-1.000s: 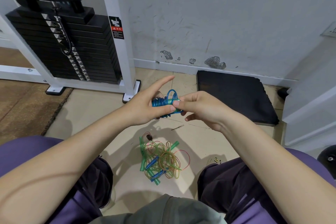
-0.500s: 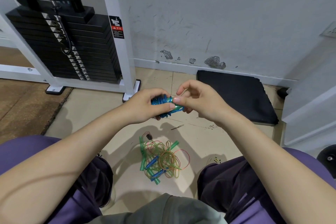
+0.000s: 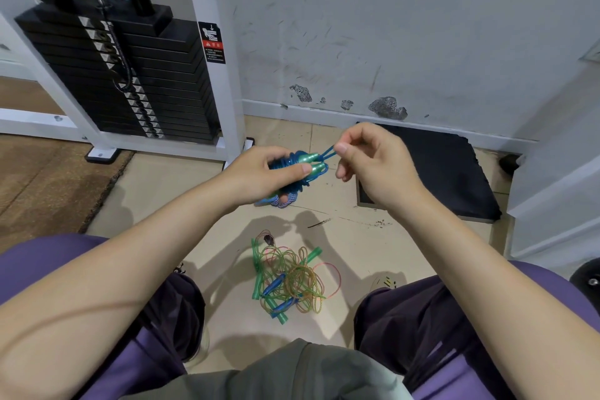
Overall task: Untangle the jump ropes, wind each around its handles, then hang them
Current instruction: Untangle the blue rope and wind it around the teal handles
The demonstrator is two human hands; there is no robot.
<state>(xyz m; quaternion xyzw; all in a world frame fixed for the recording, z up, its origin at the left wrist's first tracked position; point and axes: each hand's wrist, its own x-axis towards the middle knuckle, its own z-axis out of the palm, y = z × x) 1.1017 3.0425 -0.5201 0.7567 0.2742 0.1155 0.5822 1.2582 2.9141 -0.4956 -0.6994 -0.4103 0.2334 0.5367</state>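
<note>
1. My left hand (image 3: 263, 174) grips the blue jump rope bundle (image 3: 297, 169), fingers curled round it and the thumb pressed across the coils near the two teal handle ends (image 3: 313, 163).
2. My right hand (image 3: 373, 162) sits just right of the left, at about the same height. Thumb and forefinger pinch a short blue loop of cord (image 3: 328, 153) that runs out from the handle ends; the other fingers are loosely curled and hold nothing else.
3. The bundle is wound: blue cord coils wrap both handles, which lie side by side. A bit of cord (image 3: 282, 201) hangs below the left hand.
4. Below the hands, on the tile floor (image 3: 181, 198) between my knees, lies the tangled pile of ropes (image 3: 290, 279): green, orange and pink cords mixed with green and blue handles. Well apart from both hands.
5. Beyond the right hand, a black mat (image 3: 438, 169) lies on the floor against the scuffed wall (image 3: 389, 26).
6. Beyond and left of the left hand stands a weight stack (image 3: 130, 75) in a white frame (image 3: 211, 58); a warning sticker (image 3: 212, 42) is on the upright.
7. A brown mat (image 3: 48, 178) covers the floor far left of the left hand.
</note>
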